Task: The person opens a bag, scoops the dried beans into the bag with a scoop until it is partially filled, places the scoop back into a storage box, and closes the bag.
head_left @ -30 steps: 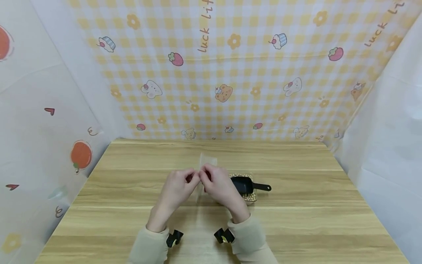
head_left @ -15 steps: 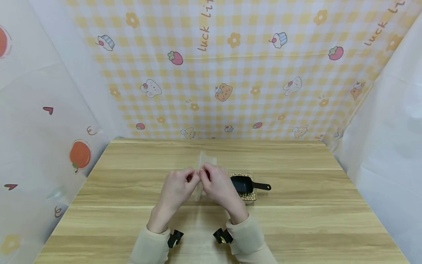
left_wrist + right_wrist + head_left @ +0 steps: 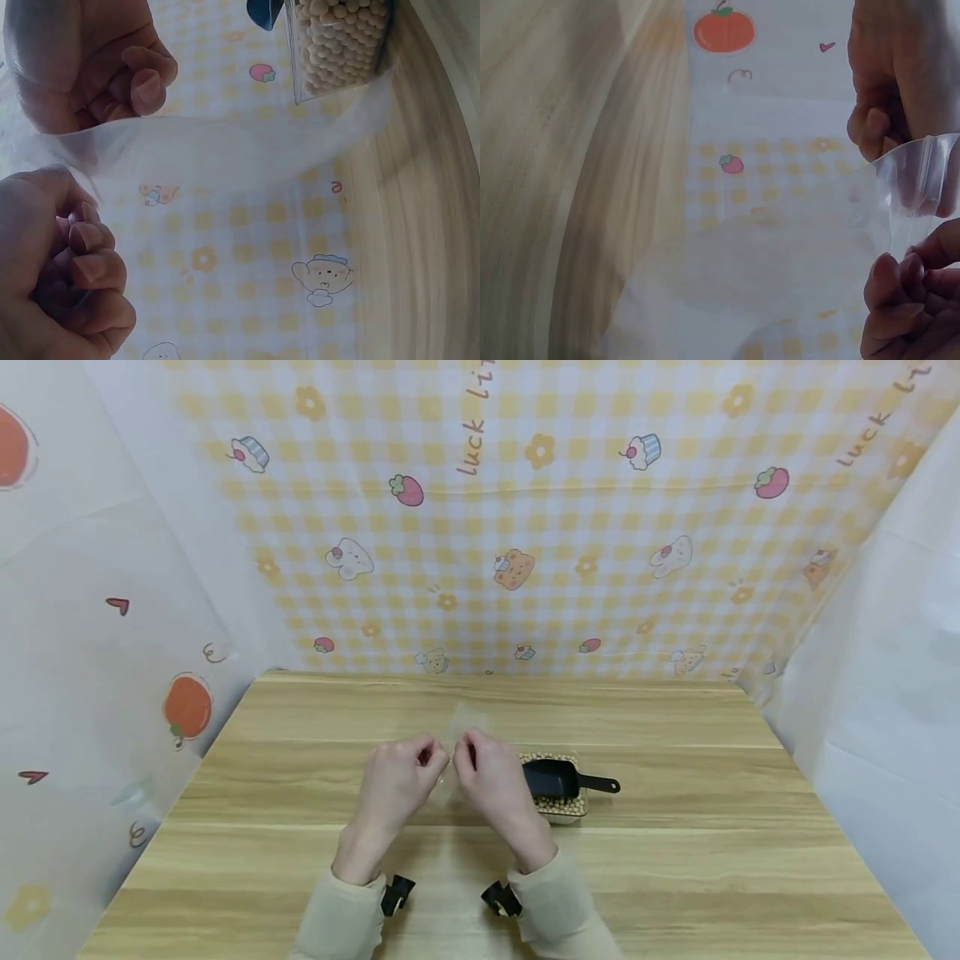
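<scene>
A clear plastic bag (image 3: 202, 154) hangs from both hands, thin and flat along its length. My left hand (image 3: 393, 781) pinches one side of its upper end, fingers curled in. Close beside it, my right hand (image 3: 491, 781) pinches the other side. Between the fingers the bag's mouth shows a small gap in the right wrist view, where the bag (image 3: 772, 262) spreads out toward the table. Just right of the right hand stands a clear container (image 3: 568, 817) full of pale round beans (image 3: 341, 45), with a black scoop (image 3: 553, 778) lying on top.
The scoop's handle (image 3: 600, 784) juts out over the container's right side. The wood-grain table (image 3: 712, 860) reaches back to a yellow checked cloth (image 3: 585, 602). White cloth walls (image 3: 82, 677) close off both sides. Black camera mounts (image 3: 397, 895) sit at both wrists.
The hands have drawn slightly apart, so a thin gap shows between the fingertips. The bag behind them has shifted and looks less upright. The container and scoop have stayed in place.
</scene>
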`<state>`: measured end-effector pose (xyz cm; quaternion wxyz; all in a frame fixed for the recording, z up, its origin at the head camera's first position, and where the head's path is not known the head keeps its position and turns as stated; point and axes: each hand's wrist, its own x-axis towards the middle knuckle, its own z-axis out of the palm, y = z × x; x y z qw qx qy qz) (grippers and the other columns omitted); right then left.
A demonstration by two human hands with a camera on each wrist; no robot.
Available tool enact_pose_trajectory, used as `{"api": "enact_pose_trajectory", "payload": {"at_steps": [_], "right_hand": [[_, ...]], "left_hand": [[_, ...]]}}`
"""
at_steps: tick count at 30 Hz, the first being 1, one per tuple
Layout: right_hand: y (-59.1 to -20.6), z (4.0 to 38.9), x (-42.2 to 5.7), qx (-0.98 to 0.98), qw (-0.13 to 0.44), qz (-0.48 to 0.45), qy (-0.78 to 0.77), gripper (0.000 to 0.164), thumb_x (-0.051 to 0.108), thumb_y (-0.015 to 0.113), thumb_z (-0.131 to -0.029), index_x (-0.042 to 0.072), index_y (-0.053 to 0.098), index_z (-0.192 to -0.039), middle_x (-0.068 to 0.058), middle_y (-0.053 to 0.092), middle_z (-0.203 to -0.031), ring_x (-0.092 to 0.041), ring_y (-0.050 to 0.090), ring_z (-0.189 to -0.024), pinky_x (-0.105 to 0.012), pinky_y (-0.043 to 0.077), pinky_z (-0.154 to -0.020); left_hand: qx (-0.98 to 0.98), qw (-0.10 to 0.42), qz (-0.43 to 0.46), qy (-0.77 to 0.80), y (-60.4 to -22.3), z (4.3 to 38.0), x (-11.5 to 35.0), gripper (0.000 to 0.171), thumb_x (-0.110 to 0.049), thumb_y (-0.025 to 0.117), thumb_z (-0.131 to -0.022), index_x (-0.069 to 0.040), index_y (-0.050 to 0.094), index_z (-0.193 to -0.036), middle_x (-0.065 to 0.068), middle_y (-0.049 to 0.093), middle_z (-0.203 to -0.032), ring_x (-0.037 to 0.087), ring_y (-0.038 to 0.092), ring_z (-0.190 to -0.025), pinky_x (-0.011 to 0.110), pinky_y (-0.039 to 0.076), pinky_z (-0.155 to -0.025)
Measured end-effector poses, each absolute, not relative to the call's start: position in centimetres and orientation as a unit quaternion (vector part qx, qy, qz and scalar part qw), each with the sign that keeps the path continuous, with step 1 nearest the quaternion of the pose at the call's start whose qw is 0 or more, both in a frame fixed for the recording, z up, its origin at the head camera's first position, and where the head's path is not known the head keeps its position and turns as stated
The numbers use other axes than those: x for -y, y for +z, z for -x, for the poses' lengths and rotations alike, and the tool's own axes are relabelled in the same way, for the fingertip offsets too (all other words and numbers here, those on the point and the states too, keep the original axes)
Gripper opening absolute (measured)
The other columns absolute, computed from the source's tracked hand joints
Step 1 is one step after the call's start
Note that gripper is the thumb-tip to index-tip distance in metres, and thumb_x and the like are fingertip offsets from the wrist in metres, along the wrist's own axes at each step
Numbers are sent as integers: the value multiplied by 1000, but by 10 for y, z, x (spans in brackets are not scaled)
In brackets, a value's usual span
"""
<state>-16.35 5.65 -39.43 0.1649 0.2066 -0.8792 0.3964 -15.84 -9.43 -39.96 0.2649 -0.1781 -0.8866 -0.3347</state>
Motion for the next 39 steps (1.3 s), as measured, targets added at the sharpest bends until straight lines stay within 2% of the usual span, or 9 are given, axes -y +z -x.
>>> {"api": "enact_pose_trajectory", "payload": {"at_steps": [14, 18, 22, 24, 26, 29, 32, 36, 39], "right_hand": [[-387, 166, -70, 889, 102, -198, 400, 29, 9, 51, -95, 13, 47, -66, 5, 40, -54, -8, 37, -45, -23, 33, -43], [-385, 166, -73, 871, 56, -203, 444, 30, 12, 48, -99, 13, 52, -69, 8, 55, -59, -9, 44, -43, -24, 35, -42], [-384, 165, -79, 836, -9, -207, 509, 28, 16, 45, -102, 10, 57, -77, 4, 70, -73, -15, 54, -47, -26, 37, -38], [-384, 165, -82, 817, -34, -211, 536, 27, 16, 44, -103, 7, 58, -81, 1, 72, -79, -18, 57, -50, -27, 39, -39], [-385, 165, -85, 800, -48, -217, 557, 27, 16, 45, -104, 5, 58, -83, -2, 72, -83, -22, 62, -56, -28, 42, -40], [-386, 167, -86, 792, -37, -225, 567, 25, 14, 47, -102, 4, 60, -83, -2, 69, -80, -22, 62, -56, -29, 44, -42], [-388, 168, -84, 796, -23, -197, 573, 19, 10, 51, -97, 6, 61, -81, -3, 67, -76, -21, 61, -53, -28, 40, -40], [-387, 167, -78, 800, -16, -142, 582, 13, 8, 54, -90, 7, 59, -78, -7, 67, -74, -23, 62, -51, -27, 38, -39], [-386, 166, -76, 819, 21, -139, 556, 14, 9, 57, -88, 10, 58, -74, -4, 63, -67, -17, 58, -48, -27, 38, -39]], "left_hand": [[892, 256, 165, -334, -396, 159, 98, 26, -3, 60, -82, -16, 55, -59, -10, 40, -51, 4, 33, -44, 22, 30, -42], [886, 247, 160, -359, -395, 159, 99, 26, -3, 60, -83, -15, 57, -61, -9, 44, -52, 4, 35, -44, 23, 32, -42], [869, 206, 160, -420, -392, 158, 99, 23, -4, 57, -90, -13, 62, -69, -5, 60, -64, 7, 55, -57, 25, 47, -51], [861, 183, 163, -446, -391, 157, 98, 22, -7, 56, -94, -11, 67, -75, -2, 68, -77, 10, 63, -71, 28, 53, -60], [857, 163, 171, -458, -389, 155, 97, 21, -10, 55, -97, -9, 70, -83, 2, 71, -88, 15, 66, -82, 30, 55, -66], [855, 152, 194, -457, -388, 154, 93, 20, -13, 55, -99, -7, 71, -88, 6, 69, -100, 19, 65, -93, 28, 56, -68], [855, 159, 219, -442, -390, 155, 88, 20, -13, 54, -99, -6, 71, -92, 8, 66, -105, 21, 63, -97, 24, 55, -67], [854, 184, 237, -425, -393, 156, 83, 19, -11, 54, -99, -5, 71, -95, 7, 66, -105, 19, 63, -98, 25, 55, -69], [854, 197, 234, -422, -394, 155, 81, 18, -10, 54, -99, -6, 70, -94, 5, 67, -102, 17, 64, -96, 26, 55, -68]]}}
